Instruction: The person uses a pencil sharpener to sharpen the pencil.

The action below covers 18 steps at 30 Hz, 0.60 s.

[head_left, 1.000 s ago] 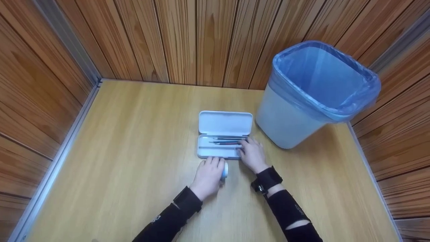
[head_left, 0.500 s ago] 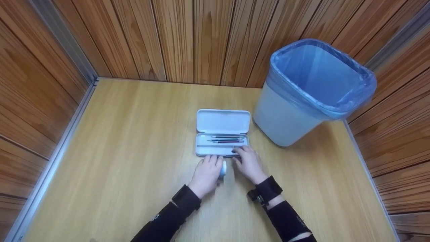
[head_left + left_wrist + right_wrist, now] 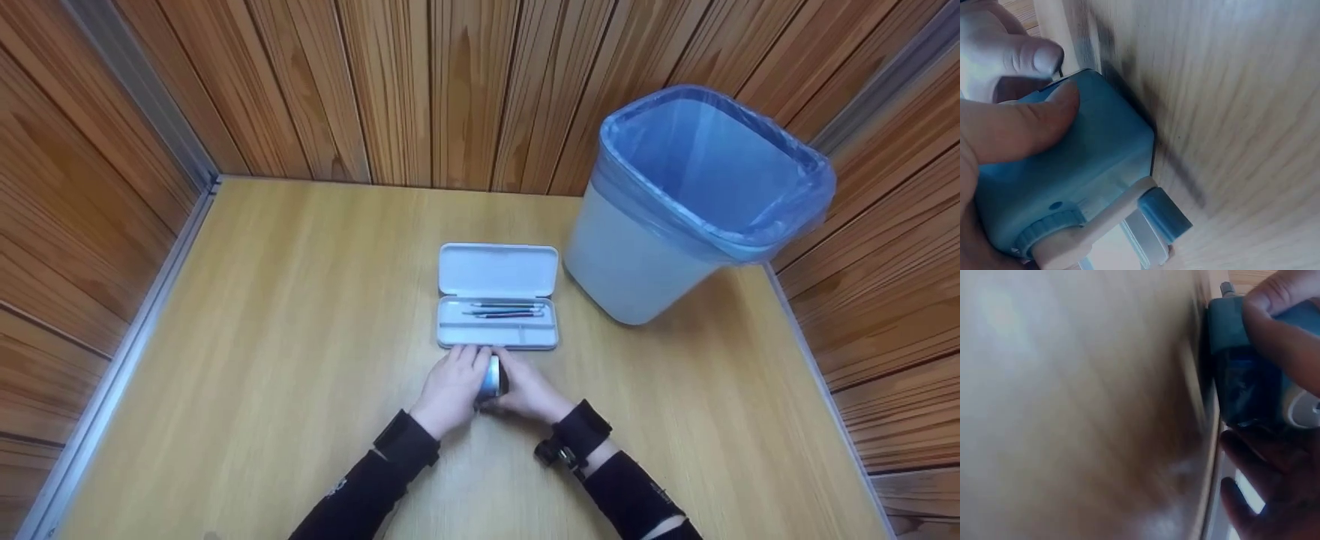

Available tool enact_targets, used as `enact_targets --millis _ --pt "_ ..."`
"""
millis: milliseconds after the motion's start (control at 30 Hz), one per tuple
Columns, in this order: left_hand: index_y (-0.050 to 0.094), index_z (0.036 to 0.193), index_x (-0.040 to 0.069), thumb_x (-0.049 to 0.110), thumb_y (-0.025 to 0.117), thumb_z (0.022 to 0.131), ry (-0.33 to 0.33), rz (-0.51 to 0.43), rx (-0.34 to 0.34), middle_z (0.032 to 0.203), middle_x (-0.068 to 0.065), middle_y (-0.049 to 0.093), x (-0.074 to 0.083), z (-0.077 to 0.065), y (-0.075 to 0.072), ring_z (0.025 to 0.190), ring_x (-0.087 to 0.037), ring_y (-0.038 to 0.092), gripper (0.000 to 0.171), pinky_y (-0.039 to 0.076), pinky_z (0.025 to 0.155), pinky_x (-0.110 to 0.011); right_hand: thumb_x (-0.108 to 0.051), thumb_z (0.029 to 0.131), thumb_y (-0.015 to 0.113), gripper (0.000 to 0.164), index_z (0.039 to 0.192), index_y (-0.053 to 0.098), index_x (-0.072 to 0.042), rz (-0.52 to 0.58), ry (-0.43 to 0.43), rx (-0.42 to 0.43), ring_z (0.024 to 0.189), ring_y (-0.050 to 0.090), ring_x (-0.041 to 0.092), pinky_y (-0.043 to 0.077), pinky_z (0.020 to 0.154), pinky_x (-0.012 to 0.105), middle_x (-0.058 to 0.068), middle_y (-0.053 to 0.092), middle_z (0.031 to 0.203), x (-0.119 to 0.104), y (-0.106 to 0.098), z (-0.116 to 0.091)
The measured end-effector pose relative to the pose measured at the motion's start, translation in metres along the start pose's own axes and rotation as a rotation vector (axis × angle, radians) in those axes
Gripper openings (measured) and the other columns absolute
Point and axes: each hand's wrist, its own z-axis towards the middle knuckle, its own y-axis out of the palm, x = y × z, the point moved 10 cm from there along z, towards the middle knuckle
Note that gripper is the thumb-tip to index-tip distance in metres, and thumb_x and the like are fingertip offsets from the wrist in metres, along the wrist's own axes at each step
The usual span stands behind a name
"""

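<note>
A blue crank pencil sharpener stands on the table just in front of an open white pencil case. My left hand grips it from the left, with the thumb across its blue body in the left wrist view. Its crank handle points toward the table there. From the right, my right hand holds the sharpener, thumb on the near side and fingers on the far side. The right wrist view shows its dark see-through drawer. Several pencils lie in the case's back compartment.
A whitish bin lined with a blue bag stands at the back right, close to the case. Wood-panelled walls border the wooden table at the back and both sides.
My right hand has left the pencils, passed over the case's front right corner and come down to the sharpener. My left hand has stayed on the sharpener.
</note>
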Motion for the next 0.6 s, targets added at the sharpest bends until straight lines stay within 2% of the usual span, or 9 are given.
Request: enact_targets --millis 100,267,600 --pt "0.048 0.125 0.004 0.02 0.082 0.057 -0.009 -0.004 -0.011 0.117 -0.012 0.056 -0.0013 0.0003 0.0012 0.105 -0.025 0.053 0.077 0.049 0.086 -0.034 -0.022 0.064 0.08 0.079 0.132 0.041 -0.01 0.05 0.001 0.012 0.114 0.055 0.027 0.042 0.099 0.042 0.012 0.055 0.126 0.0013 -0.0004 0.0026" --pt "0.048 0.125 0.005 0.021 0.081 0.06 -0.017 0.006 -0.019 0.118 -0.011 0.056 0.0002 0.0008 0.0012 0.104 -0.024 0.053 0.075 0.05 0.083 -0.033 -0.023 0.064 0.08 0.074 0.128 0.046 -0.01 0.058 -0.006 0.028 0.11 0.057 0.025 0.044 0.097 0.041 0.01 0.059 0.121 0.003 -0.0017 0.0008" --pt "0.048 0.124 0.007 0.019 0.083 0.057 -0.032 0.011 0.005 0.114 -0.009 0.056 -0.0008 -0.0003 -0.001 0.102 -0.023 0.054 0.076 0.051 0.077 -0.034 -0.018 0.066 0.079 0.069 0.125 0.046 -0.009 0.082 -0.008 0.025 0.11 0.057 0.026 0.043 0.098 0.043 0.01 0.059 0.119 0.0083 -0.0066 -0.0056"
